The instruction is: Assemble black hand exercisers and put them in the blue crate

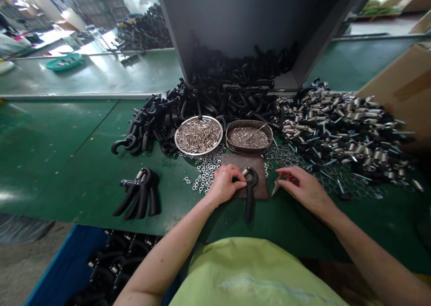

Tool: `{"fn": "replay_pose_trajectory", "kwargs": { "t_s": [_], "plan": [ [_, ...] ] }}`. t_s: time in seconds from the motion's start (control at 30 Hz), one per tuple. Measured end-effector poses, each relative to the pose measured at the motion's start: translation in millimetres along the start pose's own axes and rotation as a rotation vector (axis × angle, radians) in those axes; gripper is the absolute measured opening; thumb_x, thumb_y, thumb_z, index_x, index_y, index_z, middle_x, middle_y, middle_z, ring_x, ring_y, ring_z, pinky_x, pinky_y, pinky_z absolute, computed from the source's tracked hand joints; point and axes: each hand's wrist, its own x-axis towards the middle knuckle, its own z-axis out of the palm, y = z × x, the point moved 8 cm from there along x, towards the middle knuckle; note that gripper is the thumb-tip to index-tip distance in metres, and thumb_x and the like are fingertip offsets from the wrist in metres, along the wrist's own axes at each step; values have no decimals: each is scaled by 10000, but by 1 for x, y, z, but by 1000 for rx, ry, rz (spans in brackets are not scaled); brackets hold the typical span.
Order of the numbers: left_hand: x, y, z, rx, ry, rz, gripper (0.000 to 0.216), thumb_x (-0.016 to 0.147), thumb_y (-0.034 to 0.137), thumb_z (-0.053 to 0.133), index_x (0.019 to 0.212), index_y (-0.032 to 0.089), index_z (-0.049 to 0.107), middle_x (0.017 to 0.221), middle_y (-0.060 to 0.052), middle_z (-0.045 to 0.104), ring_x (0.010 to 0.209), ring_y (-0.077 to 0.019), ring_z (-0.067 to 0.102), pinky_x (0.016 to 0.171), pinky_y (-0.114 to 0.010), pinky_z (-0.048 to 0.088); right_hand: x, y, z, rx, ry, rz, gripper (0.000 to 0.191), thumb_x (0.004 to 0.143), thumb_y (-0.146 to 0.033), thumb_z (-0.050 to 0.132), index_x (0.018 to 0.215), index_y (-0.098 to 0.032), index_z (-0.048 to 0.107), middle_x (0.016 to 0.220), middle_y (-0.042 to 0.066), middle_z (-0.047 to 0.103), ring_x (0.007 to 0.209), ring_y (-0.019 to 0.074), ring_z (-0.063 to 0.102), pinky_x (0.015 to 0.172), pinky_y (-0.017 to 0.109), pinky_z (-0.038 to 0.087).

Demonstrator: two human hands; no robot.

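Note:
My left hand (226, 182) pinches the upper side of a black hook-topped handle (249, 203), which has a small coil spring at its curved end. The handle lies partly on a dark square plate (261, 164), its lower end over the green table. To the right of the plate, my right hand (301, 187) is closed around a small pointed metal tool (275, 187); a bit of red shows between the fingers, and its exact kind is unclear. Left of my hands stand several spring-fitted black hand grips (143, 194) in a cluster.
A round dish of metal pins (198, 135) and an oval tin of small metal parts (249, 137) sit behind the plate. Loose nuts (205, 171) and rings (286, 155) lie around. Black handles (232, 99) and springs with bolts (350, 122) form piles. A blue crate (63, 261) stands below left.

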Motion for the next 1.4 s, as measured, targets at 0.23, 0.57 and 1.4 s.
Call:
{"fn": "replay_pose_trajectory", "kwargs": {
  "t_s": [0.23,0.57,1.4],
  "plan": [
    [8,1,4,92,-115,-103,66,719,233,681,764,197,648,929,-21,593,949,-211,537,874,-359,392,-78,58,-6,-453,94,132,344,782,-513,487,898,-201,571,918,134,607,873,304,586,728,426,472],
    [10,-9,5,4,-86,-216,195,658,260,720,795,198,597,861,17,591,853,-166,550,783,-279,406,-53,-20,-33,52,237,66,394,928,-361,328,1272,-213,451,871,70,684,686,190,660,628,316,538],
    [-57,1,-4,391,317,-97,262,756,359,669,897,191,528,988,-59,575,958,-214,534,832,-331,421,-72,-69,-24,-64,279,-218,425,931,-241,344,1353,-238,398,960,73,708,716,189,690,626,300,567]
  ]
}}
